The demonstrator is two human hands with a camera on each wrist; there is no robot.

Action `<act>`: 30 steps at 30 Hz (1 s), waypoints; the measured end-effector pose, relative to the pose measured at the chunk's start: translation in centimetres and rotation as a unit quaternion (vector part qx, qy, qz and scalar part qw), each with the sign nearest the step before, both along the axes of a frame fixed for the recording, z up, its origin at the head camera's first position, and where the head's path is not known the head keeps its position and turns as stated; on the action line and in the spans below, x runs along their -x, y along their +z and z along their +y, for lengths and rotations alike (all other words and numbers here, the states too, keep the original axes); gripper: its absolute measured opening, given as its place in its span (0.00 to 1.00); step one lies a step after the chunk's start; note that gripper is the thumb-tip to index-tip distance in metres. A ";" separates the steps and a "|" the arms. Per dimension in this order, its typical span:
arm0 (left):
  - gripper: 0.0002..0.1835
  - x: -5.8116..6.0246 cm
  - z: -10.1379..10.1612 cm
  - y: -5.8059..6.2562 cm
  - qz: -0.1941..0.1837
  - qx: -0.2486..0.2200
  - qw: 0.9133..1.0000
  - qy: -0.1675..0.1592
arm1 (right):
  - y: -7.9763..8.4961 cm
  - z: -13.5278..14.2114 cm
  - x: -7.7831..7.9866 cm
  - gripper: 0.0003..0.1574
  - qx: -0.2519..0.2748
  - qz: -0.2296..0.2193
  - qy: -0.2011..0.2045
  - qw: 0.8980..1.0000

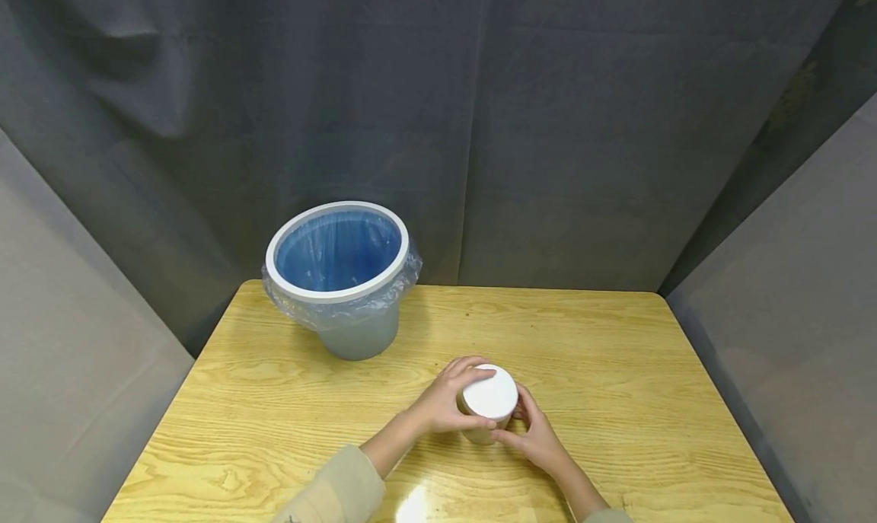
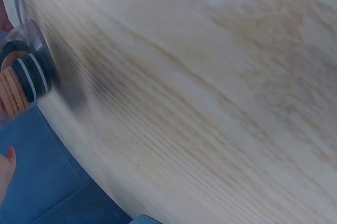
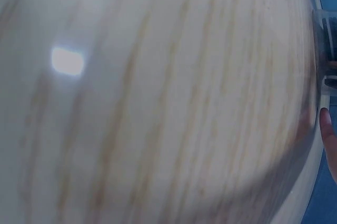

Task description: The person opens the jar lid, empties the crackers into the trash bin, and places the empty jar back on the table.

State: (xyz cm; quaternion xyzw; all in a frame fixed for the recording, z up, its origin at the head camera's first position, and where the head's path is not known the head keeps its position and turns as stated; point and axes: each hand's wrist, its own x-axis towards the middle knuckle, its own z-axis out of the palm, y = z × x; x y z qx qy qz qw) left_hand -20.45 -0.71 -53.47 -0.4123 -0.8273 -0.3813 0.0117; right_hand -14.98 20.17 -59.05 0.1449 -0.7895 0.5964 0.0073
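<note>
- The left hand (image 1: 445, 405) is curling over the top of a clear jar (image 1: 478, 436); its grip is clamping on the jar at the white lid (image 1: 493, 398), one finger lying across the lid's far edge and the thumb bending round the near side.
- The right hand (image 1: 537, 441) is gripping the same jar lower down on its right; its grip is closing round the wall, the thumb pressing in front and the other fingers reaching behind.
- The jar is sitting between the two hands, at the near part of the wooden counter (image 1: 596, 348), its lid facing up; the fingers are hiding much of its wall, and I cannot tell whether its base is touching the wood.
- Inside, the left wrist view is showing dark, pale-striped pieces (image 2: 34, 76) beside an orange-brown ridged stack (image 2: 13, 92).
- A bin (image 1: 358, 339) is standing at the far left of the counter, well apart from the jar, wearing a white ring (image 1: 329, 297) round its mouth; a clear liner (image 1: 411, 272) is hanging over its outside.
- A beige sleeve (image 1: 342, 489) is covering the left forearm.
- A dark grey curtain (image 1: 370, 97) is hanging behind the counter.
</note>
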 end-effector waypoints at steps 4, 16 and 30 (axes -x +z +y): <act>0.39 -0.3 0.1 -0.2 0.002 -0.018 1.000 0.012 | 0.1 0.0 0.0 0.52 0.001 0.002 0.001 1.000; 0.39 -1.0 0.5 -0.4 -0.003 -0.028 0.998 0.052 | -0.1 0.1 0.1 0.51 -0.002 -0.003 0.001 1.000; 0.38 -1.8 1.2 -0.9 0.030 -0.035 0.992 0.115 | 0.0 0.1 0.1 0.52 -0.006 -0.014 -0.007 1.000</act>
